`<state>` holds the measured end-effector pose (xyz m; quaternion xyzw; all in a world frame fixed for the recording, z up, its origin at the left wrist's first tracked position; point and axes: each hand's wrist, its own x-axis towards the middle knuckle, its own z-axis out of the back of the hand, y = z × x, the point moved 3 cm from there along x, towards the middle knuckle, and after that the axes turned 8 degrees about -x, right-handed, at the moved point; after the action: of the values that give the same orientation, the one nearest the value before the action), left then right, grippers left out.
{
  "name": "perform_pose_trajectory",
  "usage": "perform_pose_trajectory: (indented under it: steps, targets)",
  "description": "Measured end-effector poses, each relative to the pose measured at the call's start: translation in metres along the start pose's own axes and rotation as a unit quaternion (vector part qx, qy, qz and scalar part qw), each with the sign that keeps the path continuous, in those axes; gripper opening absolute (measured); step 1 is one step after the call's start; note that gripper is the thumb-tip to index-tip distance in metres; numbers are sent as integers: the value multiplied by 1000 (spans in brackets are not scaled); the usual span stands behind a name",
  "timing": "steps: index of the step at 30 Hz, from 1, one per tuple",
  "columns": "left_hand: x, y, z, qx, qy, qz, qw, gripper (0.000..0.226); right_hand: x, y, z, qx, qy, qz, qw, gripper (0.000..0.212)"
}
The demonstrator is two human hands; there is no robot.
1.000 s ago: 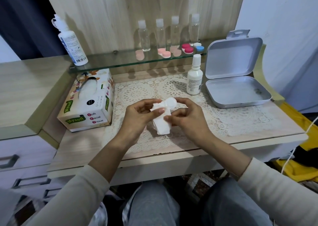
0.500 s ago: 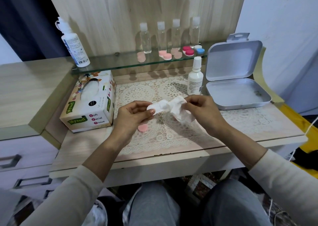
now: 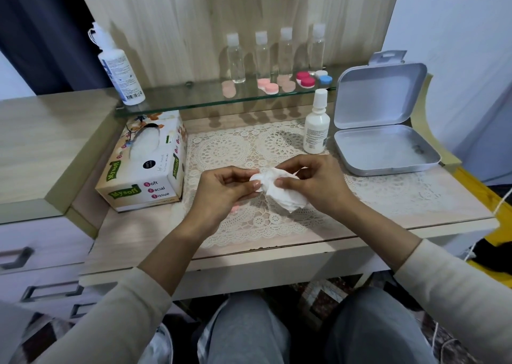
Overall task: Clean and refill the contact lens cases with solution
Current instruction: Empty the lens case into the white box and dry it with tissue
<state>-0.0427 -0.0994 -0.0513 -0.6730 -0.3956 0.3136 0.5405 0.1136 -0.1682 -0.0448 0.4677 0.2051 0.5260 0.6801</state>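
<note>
While a small round white lens case (image 3: 254, 180) is being pinched by thumb and fingertips of the left hand (image 3: 221, 191), a crumpled soft tissue (image 3: 285, 197) is being gripped in the curled right hand (image 3: 321, 186) and pressed against it, over the centre of the lace doily (image 3: 230, 150). An opaque white solution bottle (image 3: 316, 130) is standing upright at 1 o'clock, a cardboard tissue box (image 3: 144, 169) lying at 9 o'clock.

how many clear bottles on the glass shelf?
4, upright in a row on the glass shelf: leftmost bottle, second bottle, third bottle, rightmost bottle. None looks hidden.
</note>
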Motion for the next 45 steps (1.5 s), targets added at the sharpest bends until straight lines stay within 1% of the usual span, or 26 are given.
perform_pose_trajectory:
  steps: [5,7,9,11,13,15,19,23,26,28,31,34,37,42,45]
  targets:
    - [-1,1,-3,3,10,0,1000,18,0,1,-5,-19,-33,15,999,21]
    - [0,1,-1,3,4,3,1000,18,2,-1,-5,-17,-47,14,999,18]
    - [2,1,2,0,-3,7,1000,17,4,-1,-4,-29,-43,20,998,12]
    - [2,1,5,0,-6,8,1000,18,4,-1,-5,-27,-19,32,999,8]
    - [3,0,8,0,-7,8,1000,18,2,0,-6,-15,7,42,999,13]
    - [3,0,8,2,-9,8,1000,19,1,-1,-7,-5,15,40,999,20]
    - [1,1,5,3,-10,3,1000,19,1,-1,-10,-2,-8,38,999,30]
    - [1,0,2,12,2,-5,1000,19,0,-2,-13,-7,-39,31,999,30]
    - [1,1,2,15,4,-5,1000,18,2,-4,-11,5,-57,23,998,25]
    - [2,1,3,14,1,-1,1000,18,3,-5,-9,9,-50,25,998,21]
    - [5,1,7,10,-1,2,1000,19,2,-5,-8,27,-13,30,999,15]
    - [5,0,9,18,0,1,1000,20,0,-5,-9,42,7,30,999,26]
    - [4,0,5,16,7,-6,1000,19,-1,-4,-10,28,-15,21,999,30]
    - [3,-1,1,19,16,-21,999,17,0,-3,-9,32,-66,17,997,24]
    - [3,-2,1,-2,16,-24,1000,8,1,-3,-5,47,-64,15,997,24]
